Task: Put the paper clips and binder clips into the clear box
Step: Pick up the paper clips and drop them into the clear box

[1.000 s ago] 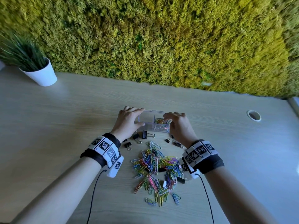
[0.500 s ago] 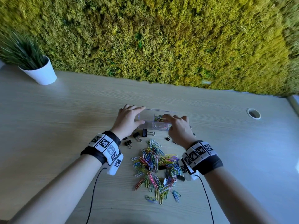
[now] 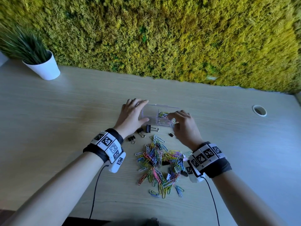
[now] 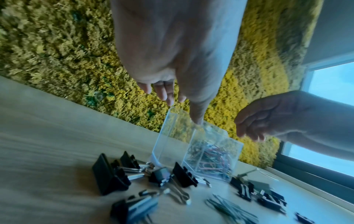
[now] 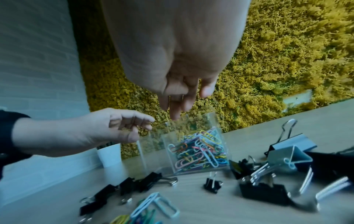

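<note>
The clear box [image 3: 150, 115] stands on the desk, split by a divider. Its right compartment holds coloured paper clips [image 3: 163, 114], also plain in the right wrist view [image 5: 199, 151]. My left hand [image 3: 138, 111] grips the box's left end, fingers at the far corner and thumb on the near wall. My right hand [image 3: 172, 118] hovers over the right compartment, fingers pointing down with nothing seen between them. A pile of coloured paper clips [image 3: 159, 160] lies between my wrists. Several black binder clips [image 3: 148, 128] lie just in front of the box.
A white plant pot [image 3: 44, 69] stands at the far left by the moss wall [image 3: 162, 38]. A cable hole [image 3: 259, 110] sits at the right of the desk. More binder clips [image 5: 287, 154] lie under my right wrist.
My right hand has shifted from the box's right end to above its right compartment, fingers now pointing down. My left hand has stayed on the box.
</note>
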A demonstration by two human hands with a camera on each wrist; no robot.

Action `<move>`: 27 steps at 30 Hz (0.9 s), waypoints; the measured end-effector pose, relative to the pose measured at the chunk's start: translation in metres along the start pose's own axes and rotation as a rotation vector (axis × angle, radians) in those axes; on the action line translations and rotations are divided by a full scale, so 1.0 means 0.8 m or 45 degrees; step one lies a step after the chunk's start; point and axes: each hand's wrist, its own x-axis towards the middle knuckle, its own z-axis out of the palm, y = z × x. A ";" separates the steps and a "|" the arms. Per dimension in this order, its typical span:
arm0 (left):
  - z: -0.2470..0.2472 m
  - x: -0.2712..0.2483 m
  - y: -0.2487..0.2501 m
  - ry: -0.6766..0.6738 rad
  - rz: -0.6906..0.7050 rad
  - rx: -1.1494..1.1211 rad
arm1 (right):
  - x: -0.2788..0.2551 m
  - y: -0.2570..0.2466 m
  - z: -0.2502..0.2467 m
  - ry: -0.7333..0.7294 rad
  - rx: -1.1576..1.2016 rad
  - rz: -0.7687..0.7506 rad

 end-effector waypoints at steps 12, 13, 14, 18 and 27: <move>0.003 -0.076 0.017 -0.540 0.144 0.158 | -0.063 -0.033 0.044 -0.579 0.109 0.013; 0.004 -0.079 0.018 -0.640 0.146 0.249 | -0.064 -0.033 0.041 -0.543 0.075 0.062; 0.005 -0.082 0.021 -0.721 0.150 0.336 | -0.065 -0.030 0.039 -0.524 0.012 0.123; 0.018 -0.085 0.030 -0.725 0.187 0.457 | -0.066 -0.035 0.038 -0.618 -0.137 0.242; 0.019 -0.079 0.022 -0.422 0.109 0.124 | -0.061 -0.052 0.051 -0.630 -0.104 0.267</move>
